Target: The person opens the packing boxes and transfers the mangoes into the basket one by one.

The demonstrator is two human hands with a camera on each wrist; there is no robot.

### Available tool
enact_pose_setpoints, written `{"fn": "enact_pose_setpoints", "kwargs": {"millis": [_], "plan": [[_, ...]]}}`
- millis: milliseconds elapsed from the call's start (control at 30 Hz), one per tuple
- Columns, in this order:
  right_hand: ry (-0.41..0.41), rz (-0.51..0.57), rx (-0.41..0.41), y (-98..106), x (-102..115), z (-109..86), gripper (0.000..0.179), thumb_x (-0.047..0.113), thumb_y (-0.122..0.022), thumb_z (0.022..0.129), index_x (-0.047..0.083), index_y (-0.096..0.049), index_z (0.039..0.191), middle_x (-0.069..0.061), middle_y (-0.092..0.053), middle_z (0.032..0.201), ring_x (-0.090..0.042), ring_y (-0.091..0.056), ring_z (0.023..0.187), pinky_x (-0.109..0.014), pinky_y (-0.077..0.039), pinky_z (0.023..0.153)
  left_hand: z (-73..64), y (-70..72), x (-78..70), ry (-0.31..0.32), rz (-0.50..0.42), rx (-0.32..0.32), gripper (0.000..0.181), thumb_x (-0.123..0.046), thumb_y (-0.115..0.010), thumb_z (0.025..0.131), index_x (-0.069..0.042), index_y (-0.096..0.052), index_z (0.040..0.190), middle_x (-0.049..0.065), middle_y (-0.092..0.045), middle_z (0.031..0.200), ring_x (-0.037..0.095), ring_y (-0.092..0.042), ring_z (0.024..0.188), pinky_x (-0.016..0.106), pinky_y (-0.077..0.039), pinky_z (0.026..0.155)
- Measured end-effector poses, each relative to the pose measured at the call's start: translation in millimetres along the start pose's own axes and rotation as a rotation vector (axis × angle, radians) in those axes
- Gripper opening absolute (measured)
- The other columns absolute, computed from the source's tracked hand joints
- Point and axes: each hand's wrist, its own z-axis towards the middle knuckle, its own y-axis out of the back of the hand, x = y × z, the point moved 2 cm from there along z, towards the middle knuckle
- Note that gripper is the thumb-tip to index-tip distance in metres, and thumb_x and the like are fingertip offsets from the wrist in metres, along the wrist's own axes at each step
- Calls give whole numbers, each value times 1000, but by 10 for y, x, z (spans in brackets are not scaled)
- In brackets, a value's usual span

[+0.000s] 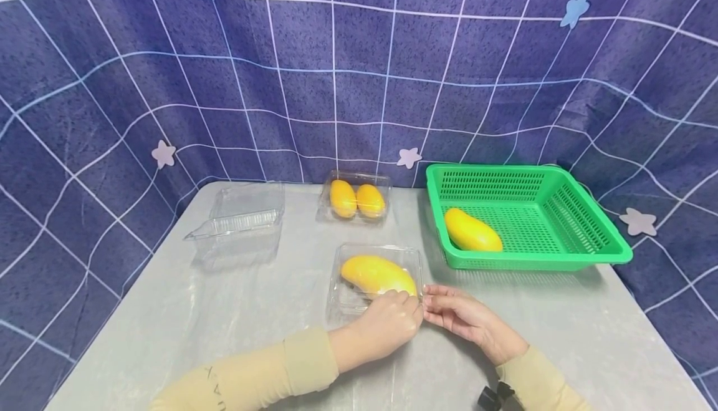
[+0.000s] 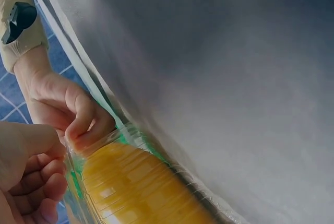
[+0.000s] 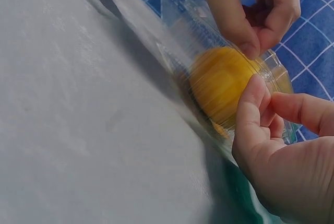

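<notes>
A yellow mango [image 1: 378,274] lies inside a clear plastic clamshell box [image 1: 350,252] on the table, seen through the ribbed plastic in both wrist views. My left hand [image 1: 387,322], fingers curled, pinches the rim at the box's right front corner. From the right, my right hand [image 1: 462,319] pinches that same edge between thumb and fingers, close beside the left. In the right wrist view, the fingertips of the right hand [image 3: 282,145] and the left hand [image 3: 253,10] meet the rim beside the mango. Whether the rim is fully pressed together cannot be told.
Behind, a second clamshell [image 1: 356,177] holds two mangoes. An open clamshell [image 1: 241,224] stands at the left back of the grey table [image 1: 224,311]. One mango [image 1: 473,230] lies in the green basket [image 1: 527,261] at the right. A blue gridded curtain [image 1: 359,99] hangs behind.
</notes>
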Motion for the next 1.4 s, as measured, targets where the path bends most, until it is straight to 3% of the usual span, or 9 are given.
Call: {"fn": "enact_pose_setpoints", "kwargs": {"millis": [267, 500, 1000, 1400], "plan": [[12, -2, 3, -9, 12, 2, 19, -8, -39, 93, 0, -45, 110, -5, -64, 95, -11, -64, 88, -25, -53, 87, 24, -38, -11, -25, 44, -32, 8, -17, -59, 81, -16, -67, 83, -7, -57, 72, 8, -48, 61, 20, -37, 51], [8, 3, -29, -13, 9, 23, 20, -9, -41, 92, -1, -43, 110, -6, -62, 95, -11, -63, 89, -25, -53, 88, 47, -77, -18, -13, 59, -113, 9, -16, -57, 80, -17, -65, 77, -7, -55, 67, 8, -47, 56, 20, -33, 47], [30, -21, -87, -56, 26, 31, 22, -10, -44, 90, -4, -42, 111, -7, -60, 97, -12, -62, 88, -24, -53, 86, 73, -88, 12, 26, 16, -140, 4, -17, -67, 77, -17, -64, 76, -7, -55, 67, 6, -48, 55, 16, -40, 44], [49, -44, -99, -74, 46, 34, 21, -10, -44, 90, -4, -44, 110, -7, -60, 97, -11, -63, 86, -23, -54, 84, 76, -95, 17, 56, -10, -176, 4, -18, -67, 75, -15, -64, 76, -6, -55, 67, 6, -49, 55, 16, -41, 44]]}}
